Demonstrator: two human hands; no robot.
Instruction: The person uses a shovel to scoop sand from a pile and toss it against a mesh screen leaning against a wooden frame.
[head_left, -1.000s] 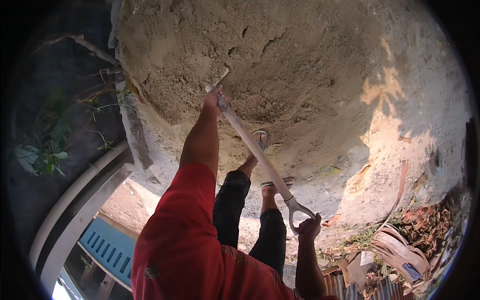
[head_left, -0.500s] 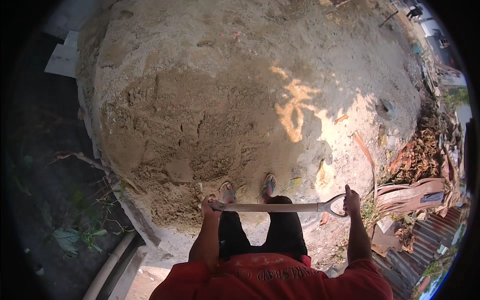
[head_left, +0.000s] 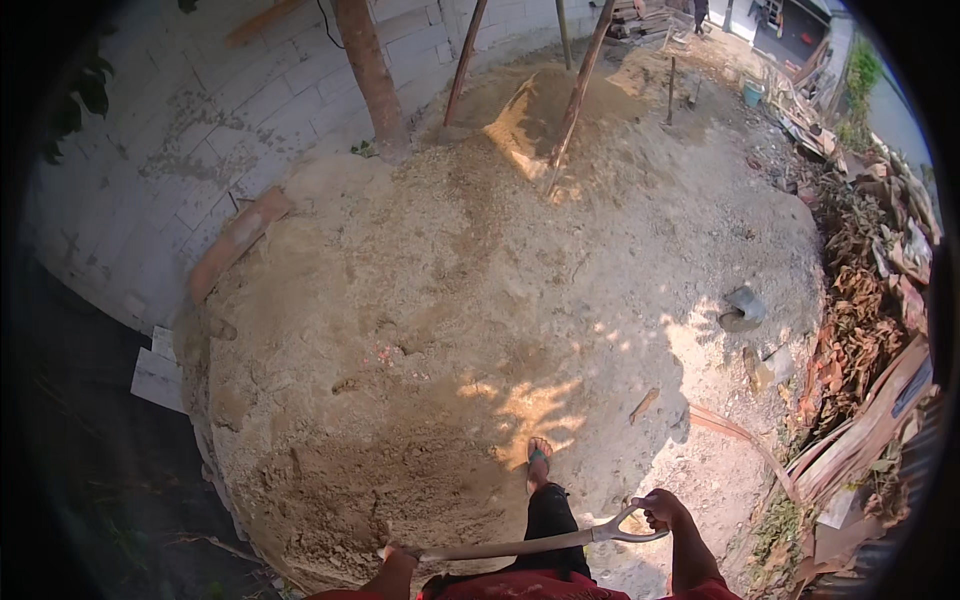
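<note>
A shovel (head_left: pixel 505 549) with a pale shaft and a metal D-shaped grip lies crosswise in front of my body. My left hand (head_left: pixel 398 558) is closed round the shaft's left end, low in the picture. Toward the right, my right hand (head_left: pixel 662 509) grips the crossbar of the D-handle. The blade cannot be made out beyond my left hand. Beneath and ahead lies loose, dug brown soil (head_left: pixel 370 480). One foot in a sandal (head_left: pixel 539 458) stands forward on the ground; my other foot is hidden.
A pale block wall (head_left: pixel 270 120) runs along the far left, with a tree trunk (head_left: pixel 370 75) beside it. Wooden poles (head_left: pixel 583 95) stand by a soil mound. A plank (head_left: pixel 238 240) leans at left. Dry leaves (head_left: pixel 855 310) and a grey container (head_left: pixel 742 308) lie at right.
The view has swung up and ahead, bringing the wall, trunk and poles into sight. One foot is now forward of my body. Both hands keep their hold on the shovel.
</note>
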